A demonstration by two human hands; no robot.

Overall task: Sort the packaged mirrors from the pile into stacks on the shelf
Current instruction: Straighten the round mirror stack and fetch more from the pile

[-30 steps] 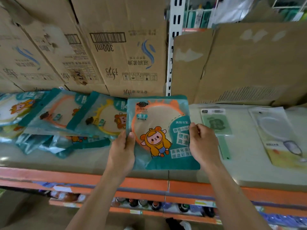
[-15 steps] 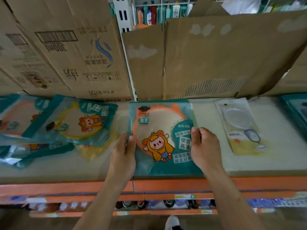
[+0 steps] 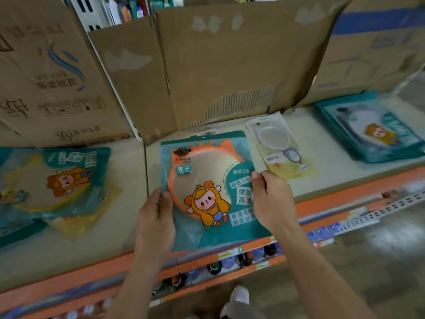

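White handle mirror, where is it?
Head view, right of centre: the white handle mirror lies on the shelf between the held orange mirror pack and the teal stack.

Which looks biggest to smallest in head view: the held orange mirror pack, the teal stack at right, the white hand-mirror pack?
1. orange mirror pack, though nearest the camera.
2. teal stack, cut off at the edge.
3. white hand-mirror pack.

Both hands on one teal plastic packet with an orange-rimmed round mirror [image 3: 207, 171]. My left hand [image 3: 156, 217] pinches its left edge and my right hand [image 3: 271, 201] its right edge. Its lower end overhangs the beige, orange-edged shelf [image 3: 322, 180]. Loose pile of teal packets [image 3: 64, 180] to the left. Stack of teal packets [image 3: 372, 134] far right.
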